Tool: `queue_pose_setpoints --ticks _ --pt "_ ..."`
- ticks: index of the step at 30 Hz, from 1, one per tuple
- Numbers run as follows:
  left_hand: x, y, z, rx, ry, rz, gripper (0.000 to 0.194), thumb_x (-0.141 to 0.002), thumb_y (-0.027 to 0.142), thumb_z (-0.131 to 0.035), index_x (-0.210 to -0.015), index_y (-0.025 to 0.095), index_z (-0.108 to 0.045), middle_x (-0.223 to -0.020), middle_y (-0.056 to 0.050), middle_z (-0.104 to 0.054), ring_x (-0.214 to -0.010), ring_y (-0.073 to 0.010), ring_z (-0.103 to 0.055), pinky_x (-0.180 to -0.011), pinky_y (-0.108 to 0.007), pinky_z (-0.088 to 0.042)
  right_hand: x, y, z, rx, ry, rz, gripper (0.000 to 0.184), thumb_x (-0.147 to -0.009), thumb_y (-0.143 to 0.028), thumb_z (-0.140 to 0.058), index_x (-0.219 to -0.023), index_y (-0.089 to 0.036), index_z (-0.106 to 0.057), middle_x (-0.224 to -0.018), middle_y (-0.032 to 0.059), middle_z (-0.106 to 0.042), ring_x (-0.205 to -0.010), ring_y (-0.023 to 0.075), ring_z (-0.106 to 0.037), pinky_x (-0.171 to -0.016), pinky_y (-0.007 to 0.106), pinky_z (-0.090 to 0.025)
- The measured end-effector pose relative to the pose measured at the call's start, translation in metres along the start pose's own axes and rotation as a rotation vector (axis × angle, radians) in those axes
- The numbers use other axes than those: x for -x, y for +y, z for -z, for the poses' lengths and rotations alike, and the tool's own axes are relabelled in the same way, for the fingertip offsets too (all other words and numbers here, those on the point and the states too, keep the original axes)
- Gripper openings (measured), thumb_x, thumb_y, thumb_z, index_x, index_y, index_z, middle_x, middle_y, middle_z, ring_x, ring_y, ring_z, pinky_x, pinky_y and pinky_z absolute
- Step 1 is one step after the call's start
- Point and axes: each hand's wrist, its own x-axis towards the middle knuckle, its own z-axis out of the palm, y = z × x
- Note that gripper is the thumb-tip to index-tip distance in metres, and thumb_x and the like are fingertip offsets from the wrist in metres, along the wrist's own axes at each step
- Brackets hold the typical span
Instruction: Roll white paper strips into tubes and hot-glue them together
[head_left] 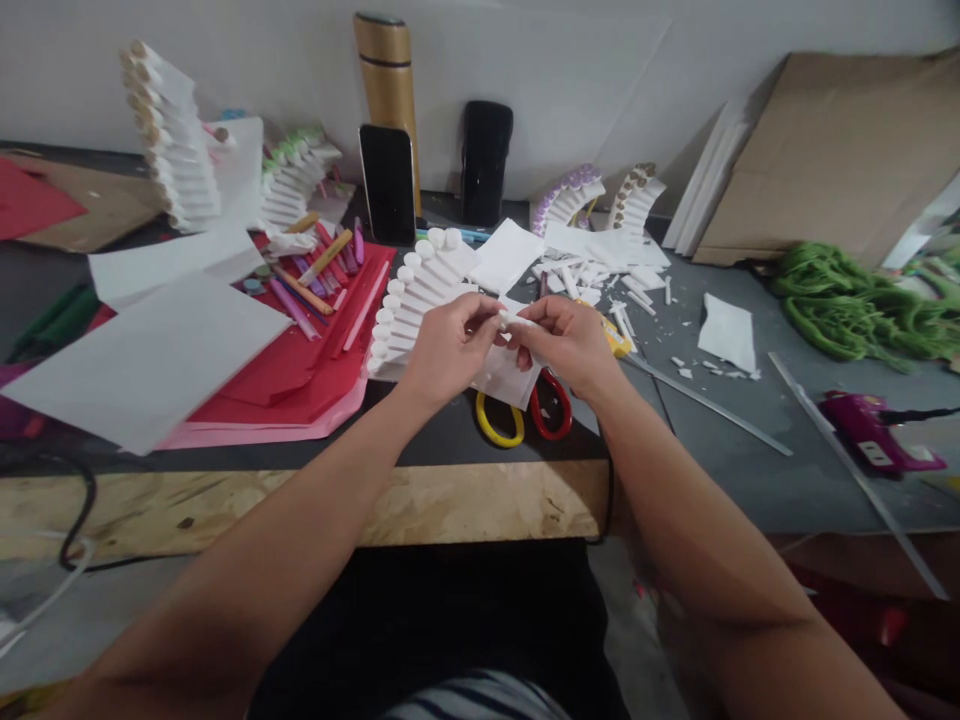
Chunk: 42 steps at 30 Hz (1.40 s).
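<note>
My left hand (448, 348) and my right hand (576, 345) meet above the table, fingertips pinched on a small white roll (514, 320), apparently paper. Fingers hide part of it. Beneath them lies a white sheet (506, 382). A yellow loop handle (499, 438) and a red loop handle (552, 428), like those of scissors, stick out toward me from under that sheet. To the left of my left hand, a fan of white paper rolls (405, 300) rests partly on red sheets (259, 385). Just beyond my right hand is a yellow tool handle (616, 338), partly covered.
White scraps (581, 275) litter the table behind my right hand. A phone (388, 185) leans against a gold bottle (409, 95). Metal rulers (720, 412), a purple glue gun (874, 430), green yarn (840, 300) and cardboard (832, 150) occupy the right side. Coloured rolls (315, 275) lie left.
</note>
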Motion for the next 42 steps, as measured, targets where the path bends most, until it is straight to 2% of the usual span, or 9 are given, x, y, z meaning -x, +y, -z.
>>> queue_pose_setpoints --ticks 5,11,13,17,19,27,32,36,42 --pt "0.001 0.001 -0.001 -0.041 -0.033 0.011 0.008 -0.090 0.022 -0.060 -0.095 0.017 -0.063 -0.083 -0.003 -0.073 -0.071 -0.0147 -0.072 -0.066 -0.026 -0.054 0.003 -0.002 -0.001 0.131 0.043 0.045 0.019 -0.080 -0.030 -0.069 -0.072 -0.020 -0.056 -0.059 -0.0008 -0.065 -0.046 0.0103 -0.056 -0.048 0.025 -0.043" --pt "0.002 0.002 -0.005 -0.078 0.011 -0.021 0.007 -0.089 0.021 -0.059 -0.092 0.017 -0.064 -0.077 -0.003 -0.072 -0.072 -0.0149 -0.069 -0.067 -0.027 -0.053 0.012 -0.005 -0.005 0.721 0.233 0.402 0.014 -0.079 -0.018 -0.065 -0.069 -0.022 -0.055 -0.065 0.0027 -0.063 -0.063 0.0171 -0.058 -0.061 0.031 -0.041" --pt "0.002 0.001 -0.005 -0.074 0.026 -0.033 0.009 -0.089 0.021 -0.059 -0.094 0.017 -0.066 -0.081 -0.003 -0.073 -0.073 -0.0148 -0.069 -0.067 -0.027 -0.053 0.012 -0.005 -0.006 0.677 0.213 0.364 0.013 -0.081 -0.020 -0.064 -0.072 -0.022 -0.055 -0.067 0.0032 -0.064 -0.063 0.0172 -0.059 -0.061 0.032 -0.041" --pt "0.001 -0.002 -0.003 -0.017 0.014 -0.051 0.012 -0.090 0.024 -0.060 -0.097 0.016 -0.066 -0.087 -0.004 -0.073 -0.074 -0.0134 -0.069 -0.069 -0.025 -0.055 0.007 -0.004 -0.007 0.231 0.081 0.113 0.013 -0.085 -0.031 -0.065 -0.084 -0.020 -0.057 -0.070 0.0009 -0.069 -0.053 0.0122 -0.060 -0.054 0.027 -0.045" --pt "0.001 -0.002 -0.002 -0.005 0.007 -0.057 0.012 -0.091 0.024 -0.060 -0.097 0.016 -0.066 -0.086 -0.003 -0.073 -0.074 -0.0129 -0.069 -0.070 -0.025 -0.055 0.005 -0.005 -0.006 0.133 0.064 0.073 0.015 -0.084 -0.031 -0.067 -0.082 -0.019 -0.058 -0.067 -0.0003 -0.068 -0.051 0.0107 -0.060 -0.053 0.025 -0.045" --pt "0.004 -0.002 -0.009 -0.142 0.085 -0.123 0.013 -0.092 0.022 -0.059 -0.097 0.015 -0.069 -0.082 -0.004 -0.073 -0.074 -0.0146 -0.069 -0.069 -0.026 -0.053 0.012 -0.005 -0.009 0.367 0.222 0.242 0.011 -0.082 -0.025 -0.068 -0.075 -0.018 -0.065 -0.062 -0.0005 -0.067 -0.053 0.0123 -0.060 -0.053 0.026 -0.043" --pt "0.010 -0.002 -0.016 -0.337 0.175 -0.250 0.018 -0.095 0.019 -0.055 -0.099 0.016 -0.072 -0.081 -0.004 -0.073 -0.077 -0.0158 -0.068 -0.079 -0.031 -0.053 0.015 -0.002 -0.010 0.452 0.190 0.334 0.015 -0.089 -0.027 -0.063 -0.080 -0.017 -0.069 -0.066 0.0022 -0.070 -0.058 0.0143 -0.063 -0.058 0.028 -0.046" --pt "0.009 0.000 -0.013 -0.154 0.134 -0.134 0.017 -0.094 0.019 -0.058 -0.095 0.017 -0.074 -0.080 -0.003 -0.075 -0.073 -0.0145 -0.070 -0.077 -0.029 -0.055 0.014 -0.004 -0.005 0.437 0.172 0.324 0.013 -0.088 -0.027 -0.066 -0.080 -0.017 -0.069 -0.063 0.0014 -0.071 -0.057 0.0141 -0.064 -0.058 0.027 -0.046" --pt "-0.002 -0.002 -0.002 0.324 -0.008 0.139 0.020 -0.076 0.031 -0.081 -0.083 0.014 -0.076 -0.076 -0.003 -0.074 -0.066 -0.0157 -0.072 -0.070 -0.030 -0.063 0.011 -0.013 0.007 0.292 0.030 0.240 0.014 -0.086 -0.028 -0.069 -0.077 -0.017 -0.067 -0.056 -0.0012 -0.067 -0.051 0.0120 -0.063 -0.054 0.025 -0.048"
